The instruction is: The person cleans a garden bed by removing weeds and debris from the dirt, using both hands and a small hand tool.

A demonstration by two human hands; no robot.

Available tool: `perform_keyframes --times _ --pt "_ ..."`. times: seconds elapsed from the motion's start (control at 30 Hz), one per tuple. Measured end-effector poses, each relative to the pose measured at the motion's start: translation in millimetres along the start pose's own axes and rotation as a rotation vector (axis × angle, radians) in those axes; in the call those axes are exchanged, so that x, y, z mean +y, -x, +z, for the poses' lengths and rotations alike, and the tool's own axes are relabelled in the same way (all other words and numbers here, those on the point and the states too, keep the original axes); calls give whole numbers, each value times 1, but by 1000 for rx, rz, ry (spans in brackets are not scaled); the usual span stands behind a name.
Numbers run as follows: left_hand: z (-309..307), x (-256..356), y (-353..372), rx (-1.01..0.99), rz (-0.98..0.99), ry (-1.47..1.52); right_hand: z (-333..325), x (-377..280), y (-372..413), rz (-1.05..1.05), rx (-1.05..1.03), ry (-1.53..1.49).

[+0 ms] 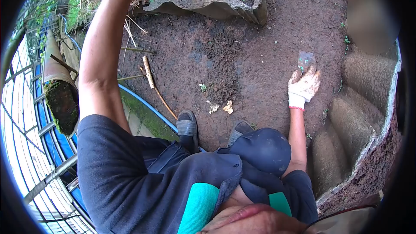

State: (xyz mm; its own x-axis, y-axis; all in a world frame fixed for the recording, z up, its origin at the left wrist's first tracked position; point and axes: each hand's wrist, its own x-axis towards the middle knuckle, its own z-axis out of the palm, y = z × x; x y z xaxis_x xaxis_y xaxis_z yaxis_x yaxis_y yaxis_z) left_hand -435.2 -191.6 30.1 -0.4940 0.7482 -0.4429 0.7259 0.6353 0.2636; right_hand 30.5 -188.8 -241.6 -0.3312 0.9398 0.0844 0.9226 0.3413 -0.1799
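Note:
My right hand (304,86), in a soil-stained white glove with a red cuff, reaches low over the bare ground at the right. Its fingers are closed on the near edge of a small clear plastic piece (307,60) with bits of green showing at it; whether this is a bag or a cup I cannot make out. My left arm (102,52) stretches up past the top edge at the left, beside a soil-filled bed. That hand lies outside the frame.
A corrugated bed wall (208,5) holds soil and weeds at the top. Another corrugated wall (355,117) runs along the right. Loose crumbled soil (219,69), a cut stick (148,73), a blue hose (145,103) and dry leaves (228,107) lie near my sandals (187,125).

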Motion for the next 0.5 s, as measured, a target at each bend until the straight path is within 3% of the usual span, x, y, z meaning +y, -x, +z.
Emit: perform_keyframes --times 0.07,0.1,0.17,0.2,0.27,0.33,0.4,0.5 --pt "25 3 20 -38 -54 -116 2 -1 0 -12 7 -11" --pt "52 -45 -11 -72 147 -29 5 1 1 -22 21 -6" --pt "70 -36 -9 51 99 -51 1 0 1 -7 -8 28" --pt "67 -17 -6 -139 37 -51 1 0 0 -8 -6 35" --pt "85 -28 -27 -166 207 -194 1 0 2 -12 -11 44" --pt "83 -7 -12 -181 143 -103 4 2 4 -16 0 37" --pt "83 -16 -6 -19 228 179 8 3 1 -19 13 34" --pt "50 -18 4 138 25 335 10 4 3 -21 18 46"
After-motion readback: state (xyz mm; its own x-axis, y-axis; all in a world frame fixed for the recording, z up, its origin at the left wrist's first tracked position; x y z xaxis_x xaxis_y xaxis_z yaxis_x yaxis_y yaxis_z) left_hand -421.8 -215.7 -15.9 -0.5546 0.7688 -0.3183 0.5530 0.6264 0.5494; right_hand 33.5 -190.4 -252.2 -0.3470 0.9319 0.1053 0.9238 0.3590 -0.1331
